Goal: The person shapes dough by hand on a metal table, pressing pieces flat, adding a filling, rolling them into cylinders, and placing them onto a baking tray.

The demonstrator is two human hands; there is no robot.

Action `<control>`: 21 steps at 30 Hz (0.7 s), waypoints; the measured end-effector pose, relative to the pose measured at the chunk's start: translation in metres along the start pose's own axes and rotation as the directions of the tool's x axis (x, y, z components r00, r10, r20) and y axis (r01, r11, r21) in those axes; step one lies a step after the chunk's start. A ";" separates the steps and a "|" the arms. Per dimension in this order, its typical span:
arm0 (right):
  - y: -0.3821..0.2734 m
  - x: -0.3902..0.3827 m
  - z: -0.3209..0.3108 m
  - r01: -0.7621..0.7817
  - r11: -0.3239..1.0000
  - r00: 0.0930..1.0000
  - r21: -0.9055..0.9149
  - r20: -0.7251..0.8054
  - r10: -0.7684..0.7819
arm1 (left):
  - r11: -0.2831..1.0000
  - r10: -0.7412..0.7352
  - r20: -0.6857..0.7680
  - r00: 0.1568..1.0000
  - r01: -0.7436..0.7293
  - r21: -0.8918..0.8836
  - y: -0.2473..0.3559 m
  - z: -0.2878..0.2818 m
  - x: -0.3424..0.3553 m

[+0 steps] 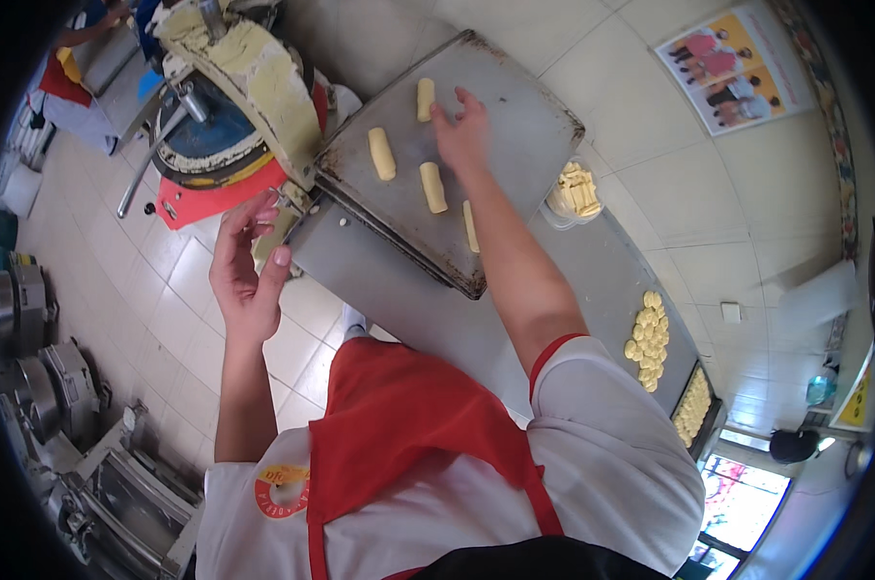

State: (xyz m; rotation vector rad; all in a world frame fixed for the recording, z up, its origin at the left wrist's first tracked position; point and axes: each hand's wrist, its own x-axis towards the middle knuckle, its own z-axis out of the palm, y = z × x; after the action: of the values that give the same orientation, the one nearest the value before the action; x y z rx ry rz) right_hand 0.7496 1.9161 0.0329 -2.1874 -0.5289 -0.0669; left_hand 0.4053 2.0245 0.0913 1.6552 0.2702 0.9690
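Observation:
Several short rolls of pale yellow dough [382, 155] lie apart on a dark, worn baking tray [515, 145]. Over the far part of this tray is my right hand [464, 135], its fingers spread and holding nothing. Its thumb side is close beside the farthest dough roll [425, 100]; whether they touch I cannot tell. One roll [471, 226] is partly covered by my right forearm. My left hand [248, 275] is raised off the tray's near left side, palm turned inward, fingers loosely bent and apart from the thumb, with nothing in it.
Another tray edge [399, 246] shows beneath the top one, on a grey metal table [399, 290]. Left of it stands a dough-smeared machine [254, 87] with a lever. A tub of dough pieces [574, 193] and many small dough rounds [648, 340] lie rightward. Another person [75, 77] works far left.

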 end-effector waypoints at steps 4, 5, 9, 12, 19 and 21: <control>-0.023 0.014 0.006 -0.038 0.999 0.981 0.020 0.192 0.034 | 0.982 -0.173 0.060 0.983 0.176 -0.062 -0.021 0.002 -0.011; -0.021 0.019 0.012 -0.019 1.000 0.983 -0.019 0.181 0.023 | 0.984 -0.150 0.102 0.983 0.158 -0.082 -0.023 0.013 -0.006; -0.008 -0.019 -0.032 0.083 0.993 0.996 0.080 0.017 -0.085 | 0.980 -0.049 0.294 0.955 0.102 -0.168 -0.016 0.070 -0.002; 0.057 -0.097 -0.125 0.201 0.976 0.964 -0.082 -0.160 -0.211 | 0.961 0.005 0.514 0.858 0.138 -0.239 0.000 0.121 -0.014; 0.318 -0.343 -0.328 -0.404 0.816 0.885 -0.414 -0.402 0.235 | 0.901 0.101 0.802 0.588 0.288 -0.325 0.028 0.262 -0.085; 0.384 -0.401 -0.393 -0.605 0.707 0.754 -0.366 -0.547 0.363 | 0.902 0.088 0.863 0.498 0.327 -0.281 0.028 0.311 -0.109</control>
State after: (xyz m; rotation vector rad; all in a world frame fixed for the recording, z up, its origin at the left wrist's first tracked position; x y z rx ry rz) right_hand 0.5899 1.2681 -0.0976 -2.6634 0.4194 -0.4508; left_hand 0.5487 1.7281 0.0620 1.4845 -0.4895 -0.0429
